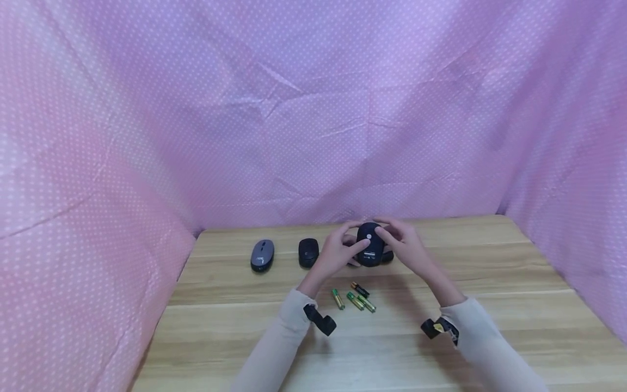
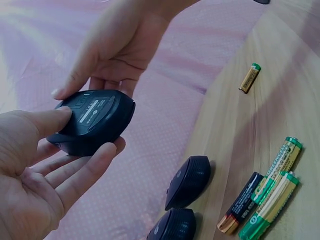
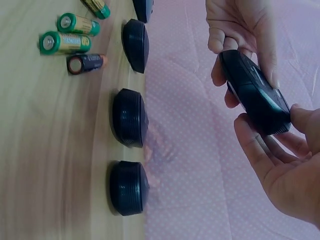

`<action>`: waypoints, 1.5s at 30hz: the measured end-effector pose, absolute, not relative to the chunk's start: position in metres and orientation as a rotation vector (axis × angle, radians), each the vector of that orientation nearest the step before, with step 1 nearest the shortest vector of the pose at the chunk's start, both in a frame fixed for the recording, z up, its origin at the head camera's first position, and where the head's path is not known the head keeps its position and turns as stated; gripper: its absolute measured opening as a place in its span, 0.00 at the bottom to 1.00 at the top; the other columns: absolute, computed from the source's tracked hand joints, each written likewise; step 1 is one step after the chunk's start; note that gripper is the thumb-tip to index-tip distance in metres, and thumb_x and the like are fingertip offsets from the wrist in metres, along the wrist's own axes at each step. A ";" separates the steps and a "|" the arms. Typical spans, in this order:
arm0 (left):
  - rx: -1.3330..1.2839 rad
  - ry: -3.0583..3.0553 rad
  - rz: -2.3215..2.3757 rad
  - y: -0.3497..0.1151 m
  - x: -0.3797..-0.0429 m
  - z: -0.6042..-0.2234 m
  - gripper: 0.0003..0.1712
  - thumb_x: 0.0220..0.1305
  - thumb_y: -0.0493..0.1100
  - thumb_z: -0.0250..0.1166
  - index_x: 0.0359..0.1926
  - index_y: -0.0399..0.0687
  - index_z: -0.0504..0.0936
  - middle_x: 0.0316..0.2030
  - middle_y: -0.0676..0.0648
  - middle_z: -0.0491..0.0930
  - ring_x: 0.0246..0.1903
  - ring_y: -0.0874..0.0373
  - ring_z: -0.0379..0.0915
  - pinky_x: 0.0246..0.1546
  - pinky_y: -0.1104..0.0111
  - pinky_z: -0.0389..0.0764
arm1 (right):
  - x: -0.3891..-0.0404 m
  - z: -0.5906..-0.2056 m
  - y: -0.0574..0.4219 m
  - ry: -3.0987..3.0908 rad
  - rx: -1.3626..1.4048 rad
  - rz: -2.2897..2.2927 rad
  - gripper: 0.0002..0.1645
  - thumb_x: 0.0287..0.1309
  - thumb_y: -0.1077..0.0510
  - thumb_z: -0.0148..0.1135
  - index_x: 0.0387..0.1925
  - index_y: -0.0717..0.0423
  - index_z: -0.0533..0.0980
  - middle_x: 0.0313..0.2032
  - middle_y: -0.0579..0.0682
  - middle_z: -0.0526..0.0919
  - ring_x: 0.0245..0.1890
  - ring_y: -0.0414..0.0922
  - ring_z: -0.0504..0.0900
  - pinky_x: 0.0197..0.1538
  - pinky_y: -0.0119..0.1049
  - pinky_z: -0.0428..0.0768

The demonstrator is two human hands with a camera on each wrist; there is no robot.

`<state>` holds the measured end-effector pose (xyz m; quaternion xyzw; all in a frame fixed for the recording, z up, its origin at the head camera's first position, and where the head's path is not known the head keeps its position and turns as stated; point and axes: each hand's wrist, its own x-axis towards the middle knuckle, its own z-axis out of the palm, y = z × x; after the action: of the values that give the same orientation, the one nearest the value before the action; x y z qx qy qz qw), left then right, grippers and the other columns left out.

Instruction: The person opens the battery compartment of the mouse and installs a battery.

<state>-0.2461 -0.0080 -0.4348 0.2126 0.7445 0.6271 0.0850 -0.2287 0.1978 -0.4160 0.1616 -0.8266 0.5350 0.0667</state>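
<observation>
Both hands hold a black computer mouse (image 1: 370, 257) above the far part of the table, its labelled underside turned up toward the head camera. My left hand (image 1: 337, 251) grips one side, thumb on the underside and fingers beneath, as the left wrist view shows of the mouse (image 2: 95, 125). From the opposite side my right hand (image 1: 405, 245) pinches it, the thumb also on the underside. In the right wrist view the mouse (image 3: 257, 97) sits tilted between the hands. Whether its battery cover is on cannot be told.
On the wooden table (image 1: 235, 326) stand a grey mouse (image 1: 262, 255) and a black mouse (image 1: 308, 252) to the left. More mice, such as this one (image 3: 127, 187), are partly hidden behind the hands. Several batteries (image 1: 366, 303) lie nearer. Pink dotted cloth (image 1: 313, 136) surrounds the table.
</observation>
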 end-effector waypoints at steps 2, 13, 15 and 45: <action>0.622 2.213 1.882 -0.010 -0.246 -0.435 0.26 0.70 0.45 0.67 0.67 0.55 0.74 0.45 0.36 0.87 0.30 0.54 0.87 0.33 0.43 0.87 | -0.228 -0.417 0.197 -2.488 0.488 1.643 0.23 0.76 0.58 0.55 0.65 0.66 0.73 0.47 0.69 0.85 0.39 0.35 0.86 0.41 0.37 0.89; 0.601 2.201 1.908 -0.015 -0.247 -0.440 0.28 0.70 0.44 0.67 0.68 0.55 0.73 0.48 0.33 0.86 0.34 0.51 0.87 0.35 0.39 0.86 | -0.229 -0.424 0.193 -2.447 0.539 1.782 0.21 0.75 0.58 0.55 0.64 0.63 0.74 0.49 0.69 0.84 0.41 0.34 0.86 0.42 0.34 0.89; 0.607 2.194 1.912 -0.015 -0.246 -0.440 0.28 0.70 0.44 0.67 0.68 0.55 0.73 0.47 0.33 0.86 0.35 0.51 0.87 0.36 0.38 0.86 | -0.229 -0.424 0.193 -2.442 0.546 1.778 0.21 0.75 0.58 0.55 0.64 0.64 0.74 0.48 0.69 0.85 0.40 0.34 0.86 0.41 0.33 0.88; 0.491 2.169 2.041 -0.007 -0.237 -0.456 0.29 0.70 0.45 0.67 0.70 0.58 0.74 0.51 0.34 0.85 0.32 0.54 0.87 0.35 0.46 0.88 | -0.224 -0.441 0.187 -2.403 0.476 1.564 0.21 0.68 0.64 0.63 0.61 0.66 0.77 0.42 0.64 0.87 0.39 0.34 0.81 0.43 0.23 0.81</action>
<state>-0.2366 -0.0066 -0.4556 0.1622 0.7172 0.6749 0.0615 -0.2236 0.1867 -0.4411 0.1626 -0.8210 0.5345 0.1174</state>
